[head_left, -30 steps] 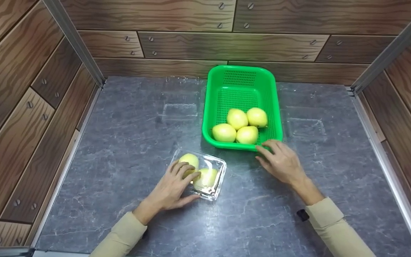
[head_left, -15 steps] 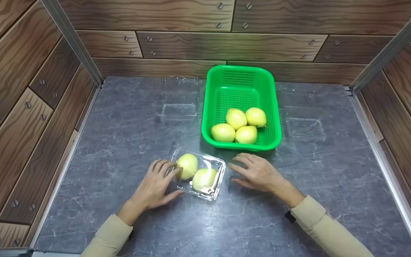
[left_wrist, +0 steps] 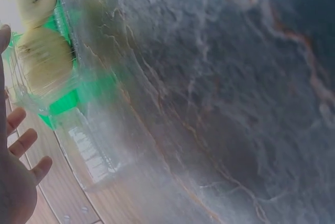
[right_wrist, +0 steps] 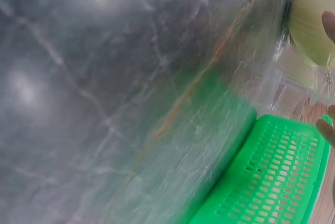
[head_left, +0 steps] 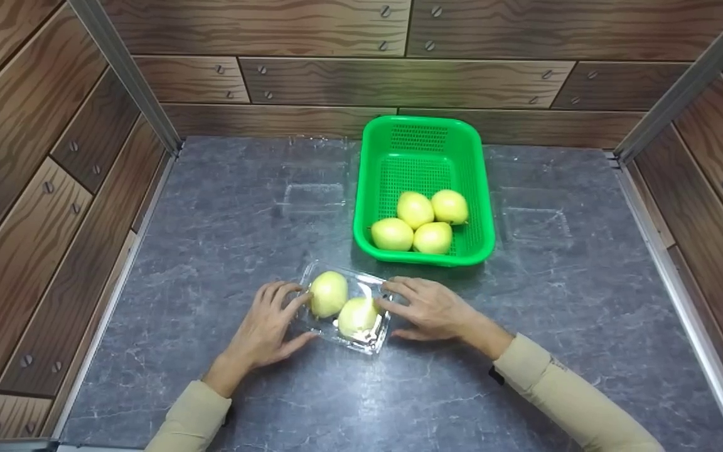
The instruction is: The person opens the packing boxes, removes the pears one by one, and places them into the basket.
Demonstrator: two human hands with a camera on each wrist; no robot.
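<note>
A clear plastic clamshell box (head_left: 371, 344) lies slightly turned on the grey table, with two yellow apples (head_left: 328, 294) inside. My left hand (head_left: 265, 323) is at its left side, fingers apart and loosely bent, the fingertips at the box's edge. On the other side, my right hand (head_left: 433, 309) touches the right rim with its fingertips, thumb nearer me. The left wrist view shows the left fingers (left_wrist: 23, 143) spread beside the clear wall. Only a few right fingertips show in the right wrist view, near an apple (right_wrist: 312, 22) behind plastic.
A green plastic basket (head_left: 487, 188) stands just behind the box, with several yellow apples (head_left: 393, 234) at its near end. Clear empty plastic containers lie left (head_left: 315, 194) and right (head_left: 537, 225) of it. Wood-patterned walls (head_left: 311, 81) enclose the table's back and sides.
My right hand has moved from the basket's near rim down and left to the box's right edge. My left hand has drawn back leftward from over the apples to the box's left side.
</note>
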